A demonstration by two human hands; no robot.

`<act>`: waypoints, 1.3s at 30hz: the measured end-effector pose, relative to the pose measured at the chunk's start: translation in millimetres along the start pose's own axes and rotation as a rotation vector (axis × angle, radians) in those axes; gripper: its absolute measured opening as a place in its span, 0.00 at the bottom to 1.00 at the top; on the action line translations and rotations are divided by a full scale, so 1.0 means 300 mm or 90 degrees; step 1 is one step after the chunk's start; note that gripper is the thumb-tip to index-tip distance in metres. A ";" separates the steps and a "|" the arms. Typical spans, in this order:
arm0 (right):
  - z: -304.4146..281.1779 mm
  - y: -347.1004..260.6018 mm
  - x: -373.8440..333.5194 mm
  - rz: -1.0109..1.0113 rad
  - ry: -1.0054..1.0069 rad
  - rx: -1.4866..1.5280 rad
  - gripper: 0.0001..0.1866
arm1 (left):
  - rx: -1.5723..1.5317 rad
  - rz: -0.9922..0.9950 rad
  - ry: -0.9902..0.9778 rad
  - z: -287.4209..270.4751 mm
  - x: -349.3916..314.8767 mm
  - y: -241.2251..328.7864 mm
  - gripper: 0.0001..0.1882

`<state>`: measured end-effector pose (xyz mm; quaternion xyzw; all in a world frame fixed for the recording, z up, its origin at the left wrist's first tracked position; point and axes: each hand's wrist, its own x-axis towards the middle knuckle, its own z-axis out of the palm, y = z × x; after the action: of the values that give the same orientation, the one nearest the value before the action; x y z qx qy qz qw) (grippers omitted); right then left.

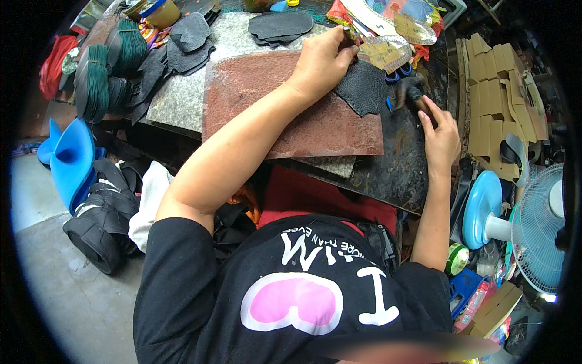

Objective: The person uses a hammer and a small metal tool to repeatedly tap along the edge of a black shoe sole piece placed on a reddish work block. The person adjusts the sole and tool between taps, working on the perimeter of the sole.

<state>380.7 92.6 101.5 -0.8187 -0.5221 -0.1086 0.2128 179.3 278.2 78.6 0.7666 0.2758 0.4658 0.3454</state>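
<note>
My left hand (324, 64) is closed around a short upright tool (350, 35) with a dark metal end, perhaps a punch; its lower part is hidden. Beside that hand a black leather piece (365, 91) lies over the right part of a reddish-brown board (254, 91). To the right, my right hand (441, 133) has its fingers closed on what looks like a hammer (412, 91) with a dark head, over the dark tabletop (394, 176). Its handle is mostly hidden by the fingers.
Black leather cutouts (280, 27) and green cord bundles (97, 85) lie at the far left. Clear templates (388, 54) and blue-handled scissors (393, 77) sit beyond the leather. A fan (539, 224) and stacked cardboard boxes (494, 91) stand right.
</note>
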 end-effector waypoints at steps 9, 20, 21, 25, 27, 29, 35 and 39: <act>0.131 -0.166 0.166 -0.189 -0.039 0.123 0.17 | 0.028 0.028 0.035 -0.021 -0.008 0.031 0.06; 0.197 -0.185 0.134 -0.019 -0.046 0.455 0.09 | 0.035 0.003 0.057 -0.022 0.001 0.031 0.07; 0.200 -0.186 0.132 -0.027 -0.040 0.457 0.09 | 0.060 0.025 0.062 -0.026 -0.001 0.032 0.07; 0.212 -0.184 0.127 -0.060 -0.012 0.485 0.08 | 0.075 -0.017 -0.001 -0.039 0.012 0.024 0.10; 0.218 -0.183 0.128 -0.072 -0.005 0.516 0.08 | 0.057 -0.030 -0.024 -0.041 0.022 0.017 0.10; 0.224 -0.186 0.131 -0.046 -0.034 0.516 0.08 | 0.039 -0.016 0.016 -0.037 0.029 0.014 0.11; 0.220 -0.210 0.129 -0.027 -0.063 0.475 0.06 | 0.082 -0.010 0.036 -0.045 0.034 0.015 0.12; 0.208 -0.221 0.128 -0.060 -0.044 0.442 0.06 | -0.013 0.002 0.019 -0.053 0.037 0.011 0.11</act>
<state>334.7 176.5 77.3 -0.6757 -0.5724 0.0934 0.4551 169.8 288.7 92.1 0.7563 0.2753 0.4805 0.3484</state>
